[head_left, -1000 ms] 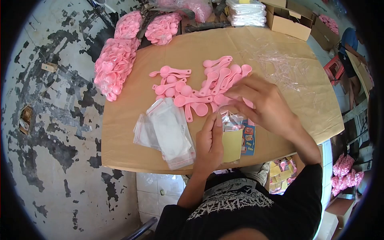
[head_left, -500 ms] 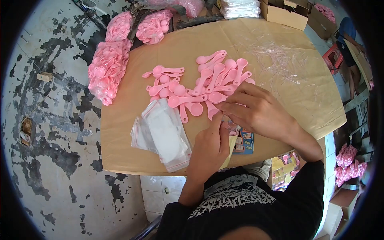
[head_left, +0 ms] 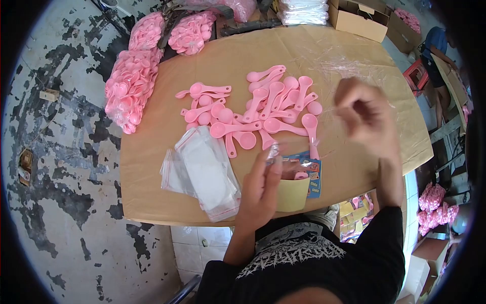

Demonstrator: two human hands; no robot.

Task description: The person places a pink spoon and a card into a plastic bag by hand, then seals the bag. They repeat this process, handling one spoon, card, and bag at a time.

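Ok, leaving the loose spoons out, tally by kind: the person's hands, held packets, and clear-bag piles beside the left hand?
Left hand plus right hand: 2
Held packet: 1
Overlapping clear-bag pile: 1
Total: 4

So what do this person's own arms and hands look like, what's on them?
The left hand and right hand are ungloved, the right one blurred. Both forearms are uncovered below the black sleeves of a T-shirt with a pale, jagged chest print.
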